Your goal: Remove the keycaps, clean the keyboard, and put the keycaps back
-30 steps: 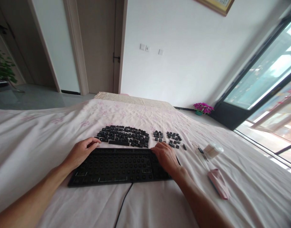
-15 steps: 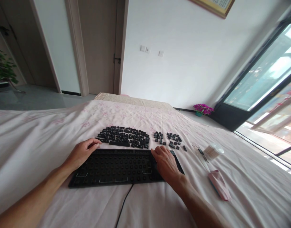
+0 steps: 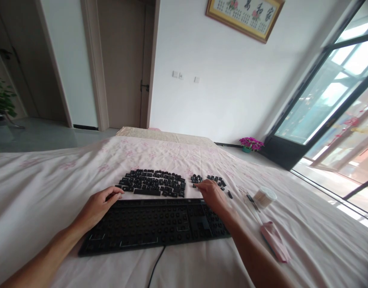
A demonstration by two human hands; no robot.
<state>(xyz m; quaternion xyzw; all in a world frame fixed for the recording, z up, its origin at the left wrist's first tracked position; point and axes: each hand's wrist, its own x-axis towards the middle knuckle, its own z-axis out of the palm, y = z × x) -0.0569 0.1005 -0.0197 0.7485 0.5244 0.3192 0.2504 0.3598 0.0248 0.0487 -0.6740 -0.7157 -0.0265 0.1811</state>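
A black keyboard (image 3: 142,224) with its keycaps removed lies on the bedspread in front of me, its cable (image 3: 155,265) running towards me. Behind it, many loose black keycaps (image 3: 154,182) are spread in rows, with smaller groups to the right. My left hand (image 3: 101,204) rests at the keyboard's far left corner, thumb and fingers pinched together; whatever is between them is too small to tell. My right hand (image 3: 212,196) reaches past the keyboard's far edge, fingertips closed together at a small group of keycaps (image 3: 197,178). I cannot see clearly what they grip.
On the right stand a clear round tub of cotton swabs (image 3: 265,197), a thin dark-handled tool (image 3: 252,200) and a folded pink cloth (image 3: 275,240). A lone keycap (image 3: 230,194) lies nearby. The pale flowered bedspread (image 3: 46,192) is wrinkled.
My right hand has moved off the keyboard's right part, away from me, to the loose keycaps. My left hand holds its place by the corner. The view has tilted up slightly.
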